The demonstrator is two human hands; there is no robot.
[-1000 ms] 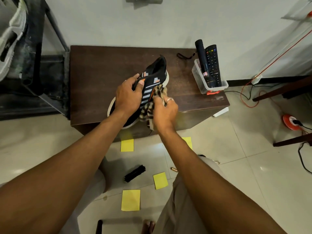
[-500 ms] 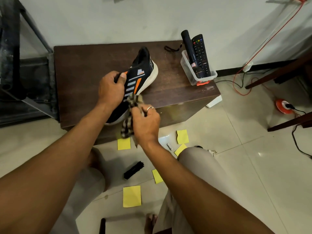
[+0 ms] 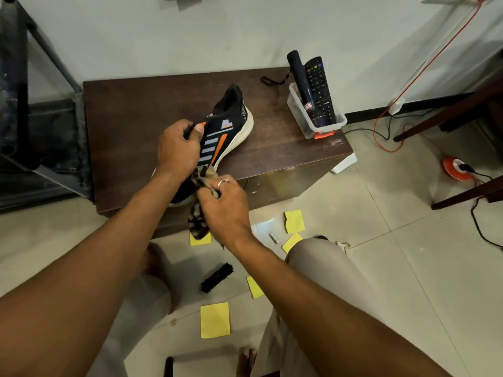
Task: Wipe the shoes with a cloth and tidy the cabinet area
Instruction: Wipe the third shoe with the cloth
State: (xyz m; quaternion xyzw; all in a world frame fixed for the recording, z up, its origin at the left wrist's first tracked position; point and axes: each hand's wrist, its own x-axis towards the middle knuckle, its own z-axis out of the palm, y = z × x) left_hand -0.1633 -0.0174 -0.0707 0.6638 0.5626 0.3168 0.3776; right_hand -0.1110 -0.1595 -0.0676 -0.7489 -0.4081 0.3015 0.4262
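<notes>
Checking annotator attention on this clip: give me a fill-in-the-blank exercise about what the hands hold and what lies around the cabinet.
1. The left hand grips the black sneaker with orange and grey stripes over the dark brown wooden cabinet, while the right hand pinches a brown striped ____.
2. The silver ring is worn on the ____ hand.
3. The black brush lies on the ____ among yellow paper notes.
Missing words: cloth; right; floor.
</notes>
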